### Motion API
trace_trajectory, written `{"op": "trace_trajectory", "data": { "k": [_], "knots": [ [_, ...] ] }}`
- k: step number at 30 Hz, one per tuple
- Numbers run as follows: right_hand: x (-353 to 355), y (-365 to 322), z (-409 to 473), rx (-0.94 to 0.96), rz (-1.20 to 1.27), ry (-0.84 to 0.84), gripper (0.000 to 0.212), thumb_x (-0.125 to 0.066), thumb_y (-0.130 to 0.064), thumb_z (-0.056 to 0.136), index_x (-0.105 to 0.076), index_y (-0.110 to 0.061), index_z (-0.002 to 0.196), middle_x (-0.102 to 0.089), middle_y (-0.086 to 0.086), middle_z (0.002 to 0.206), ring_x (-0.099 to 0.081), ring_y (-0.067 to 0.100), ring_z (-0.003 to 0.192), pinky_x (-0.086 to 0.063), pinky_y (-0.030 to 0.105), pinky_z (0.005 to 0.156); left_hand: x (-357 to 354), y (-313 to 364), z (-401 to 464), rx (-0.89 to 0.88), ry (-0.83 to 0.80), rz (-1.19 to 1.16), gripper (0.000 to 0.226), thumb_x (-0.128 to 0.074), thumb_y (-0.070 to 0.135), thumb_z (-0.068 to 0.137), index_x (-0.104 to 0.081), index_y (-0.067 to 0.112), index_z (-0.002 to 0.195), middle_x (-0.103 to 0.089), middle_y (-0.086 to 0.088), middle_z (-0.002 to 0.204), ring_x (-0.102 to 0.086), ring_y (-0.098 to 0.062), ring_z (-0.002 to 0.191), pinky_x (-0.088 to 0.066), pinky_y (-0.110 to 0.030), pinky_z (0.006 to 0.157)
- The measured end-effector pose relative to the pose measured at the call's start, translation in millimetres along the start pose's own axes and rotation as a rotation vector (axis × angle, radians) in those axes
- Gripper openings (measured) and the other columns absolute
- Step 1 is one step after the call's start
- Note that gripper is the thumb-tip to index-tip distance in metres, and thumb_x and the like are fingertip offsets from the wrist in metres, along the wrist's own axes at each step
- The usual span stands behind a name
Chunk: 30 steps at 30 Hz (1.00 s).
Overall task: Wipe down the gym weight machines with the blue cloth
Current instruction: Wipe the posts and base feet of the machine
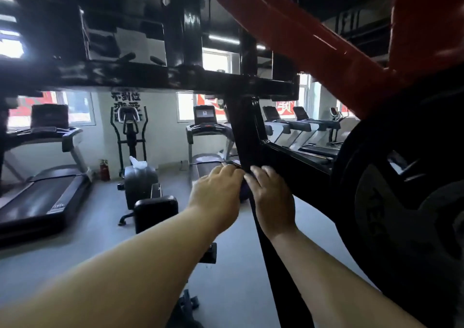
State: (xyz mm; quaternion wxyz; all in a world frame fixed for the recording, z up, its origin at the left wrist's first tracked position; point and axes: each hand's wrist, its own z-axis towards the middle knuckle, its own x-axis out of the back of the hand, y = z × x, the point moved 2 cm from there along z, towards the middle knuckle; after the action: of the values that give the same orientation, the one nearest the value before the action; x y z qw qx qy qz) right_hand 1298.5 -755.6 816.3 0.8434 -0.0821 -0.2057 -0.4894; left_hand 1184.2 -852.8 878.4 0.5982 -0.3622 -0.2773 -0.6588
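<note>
Setting: gym hall with a grey floor, white walls and bright windows running along the far side.
Cloth: dark blue cloth is showing only as a small bunched patch between the two hands, lying against the black post; most of it is being hidden by the hands.
Left hand: left hand is reaching forward with fingers curling over the cloth and the edge of the post; whether it is actually gripping the cloth I cannot tell.
Right hand: right hand is pressing on the post just beside the left hand, fingers bending over the cloth patch; grip not clear either.
Weight machine: glossy black steel frame, its slanting post running down between the forearms, a broad horizontal beam crossing above.
Lever arm: orange-red painted steel arm is slanting from top centre down to the right.
Weight plate: large round black weight plate is filling the right edge, near the right forearm.
Bench: black padded bench is standing on the floor left of the hands.
Background machines: black and grey treadmills along the windows, a black elliptical trainer by the wall.
Extinguisher: red fire extinguisher is standing against the wall.
</note>
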Motion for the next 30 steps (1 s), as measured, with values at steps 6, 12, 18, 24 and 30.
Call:
{"op": "trace_trajectory", "data": {
  "k": [6,12,18,24,30],
  "knots": [
    [1.2,-4.3,9.2,-0.013,0.035,-0.041,0.026,-0.076,-0.003,0.072,-0.069,-0.009,0.096,-0.059,0.007,0.094,-0.056,0.028,0.09,-0.043,0.034,0.066,-34.6,7.4,32.8,0.336,-0.103,-0.773,0.038,-0.049,0.016,0.087,-0.063,0.026,0.12,-0.064,-0.003,0.117,-0.063,-0.025,0.103,-0.054,-0.034,0.088],
    [24.2,0.8,12.0,-0.406,0.472,0.058,0.03,-0.061,-0.005,0.088,-0.052,-0.023,0.111,-0.047,-0.011,0.111,-0.044,0.001,0.093,-0.035,0.009,0.069,-54.3,11.3,61.6,0.517,-0.048,-1.232,0.044,-0.047,0.028,0.085,-0.061,0.028,0.127,-0.065,-0.003,0.121,-0.061,-0.024,0.112,-0.049,-0.043,0.101],
    [35.3,0.3,-43.1,-0.528,0.731,0.035,0.043,-0.059,-0.007,0.091,-0.051,-0.04,0.116,-0.049,-0.029,0.121,-0.045,-0.013,0.113,-0.037,0.003,0.084,-87.1,42.2,37.8,0.279,0.156,-0.948,0.065,-0.059,0.016,0.093,-0.031,0.014,0.151,-0.028,0.0,0.154,-0.025,-0.017,0.14,-0.023,-0.025,0.116],
    [17.5,15.2,-82.2,-0.65,0.558,-0.239,0.066,-0.057,-0.016,0.094,-0.024,-0.022,0.151,-0.027,-0.008,0.154,-0.027,0.008,0.142,-0.034,0.027,0.111,-57.5,18.8,82.4,0.192,0.44,-0.754,0.065,-0.053,-0.006,0.09,-0.033,0.009,0.15,-0.032,-0.008,0.155,-0.025,-0.024,0.144,-0.022,-0.037,0.12],
    [13.6,11.0,-83.9,-0.581,0.534,-0.444,0.078,-0.057,-0.022,0.095,-0.006,-0.025,0.155,-0.009,-0.013,0.16,-0.012,0.006,0.147,-0.016,0.015,0.112,-45.1,0.2,127.7,0.205,0.564,-0.728,0.065,-0.055,0.0,0.091,-0.035,0.019,0.151,-0.028,0.001,0.158,-0.021,-0.022,0.143,-0.014,-0.029,0.119]
  ]
}}
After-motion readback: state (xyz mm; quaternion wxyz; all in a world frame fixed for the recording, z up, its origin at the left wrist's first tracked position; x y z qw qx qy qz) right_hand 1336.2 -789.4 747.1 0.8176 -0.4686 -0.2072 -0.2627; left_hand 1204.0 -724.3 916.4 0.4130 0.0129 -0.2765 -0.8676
